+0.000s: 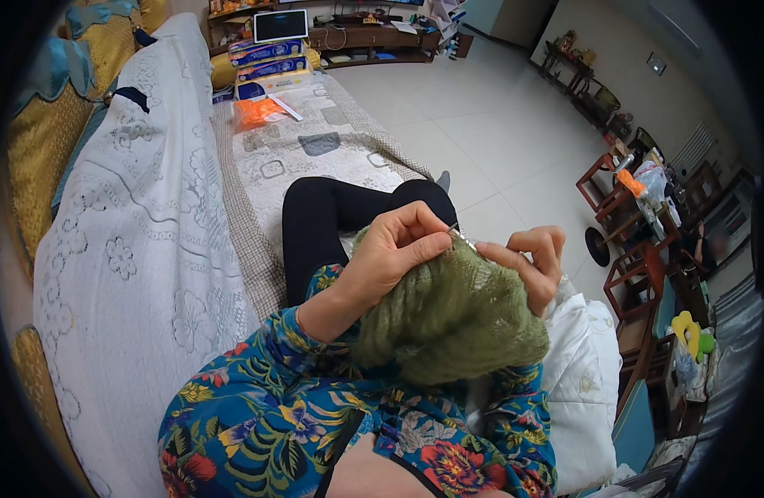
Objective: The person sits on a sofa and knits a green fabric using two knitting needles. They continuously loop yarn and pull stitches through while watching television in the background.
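A piece of green knitting (pixel 457 324) hangs from both hands above the lap. My left hand (pixel 407 246) pinches its upper edge, thumb and forefinger together at a thin metallic knitting needle (pixel 463 238). On the other side, my right hand (pixel 528 261) has its forefinger extended against the needle and stitches, its other fingers curled at the fabric's right edge. The needle's tip shows between the hands; the rest lies hidden by fingers and fabric. Black-clad legs are folded beneath the work.
A patterned quilt (pixel 320 127) covers the seat, with an orange plastic packet (pixel 257 113) and stacked tissue packs (pixel 270 67) farther off. White folded bedding (pixel 584 386) lies at the right. Beyond the tiled floor stand wooden chairs (pixel 634 274); a person (pixel 709 246) is partly visible there.
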Demonstrator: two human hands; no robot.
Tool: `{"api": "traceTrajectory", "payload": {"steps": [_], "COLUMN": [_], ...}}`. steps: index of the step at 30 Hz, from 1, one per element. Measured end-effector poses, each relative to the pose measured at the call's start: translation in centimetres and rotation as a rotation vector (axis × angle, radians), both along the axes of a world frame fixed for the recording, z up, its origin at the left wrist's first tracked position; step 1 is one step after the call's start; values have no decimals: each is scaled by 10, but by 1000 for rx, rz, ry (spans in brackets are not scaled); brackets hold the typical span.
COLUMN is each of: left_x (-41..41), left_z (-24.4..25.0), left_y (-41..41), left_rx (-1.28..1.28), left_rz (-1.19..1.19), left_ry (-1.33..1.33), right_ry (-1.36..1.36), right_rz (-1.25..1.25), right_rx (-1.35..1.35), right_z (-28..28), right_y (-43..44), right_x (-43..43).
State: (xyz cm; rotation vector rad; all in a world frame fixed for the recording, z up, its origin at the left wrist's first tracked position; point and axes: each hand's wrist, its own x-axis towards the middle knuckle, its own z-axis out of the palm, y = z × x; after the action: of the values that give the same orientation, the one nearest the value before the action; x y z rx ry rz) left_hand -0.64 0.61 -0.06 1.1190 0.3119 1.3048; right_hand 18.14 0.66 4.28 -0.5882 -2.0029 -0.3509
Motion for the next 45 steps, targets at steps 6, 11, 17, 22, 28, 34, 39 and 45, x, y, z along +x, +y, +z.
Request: {"api": "traceTrajectory", "payload": {"steps": [6,11,17,22,28,34,39,45], "left_x": [4,0,-2,-2,2,11,9,0], "left_z": [9,16,13,15,13,6,4,7], "left_y": [-9,-12,-12,-13,-13,-14,-8,-5], "left_rx": [143,84,56,38,97,163,20,-30], "left_rz": [-10,45,30,53,98,17,6,-21], "left_ry": [262,187,64,113,261,428,203,24], "right_ry": [89,195,176,157,22,-104,55,9], "right_rz": [5,114,147,183,83,330,76,92], "right_rx": [28,-45,-54,-82,-37,-379,-29,-58], "right_z": [-3,3,3,4,7,-6,0,5], "right_y": [2,-1,0,3,-1,23,6,-3], "right_x": [-5,3,1,3,1,-7,3,4]}}
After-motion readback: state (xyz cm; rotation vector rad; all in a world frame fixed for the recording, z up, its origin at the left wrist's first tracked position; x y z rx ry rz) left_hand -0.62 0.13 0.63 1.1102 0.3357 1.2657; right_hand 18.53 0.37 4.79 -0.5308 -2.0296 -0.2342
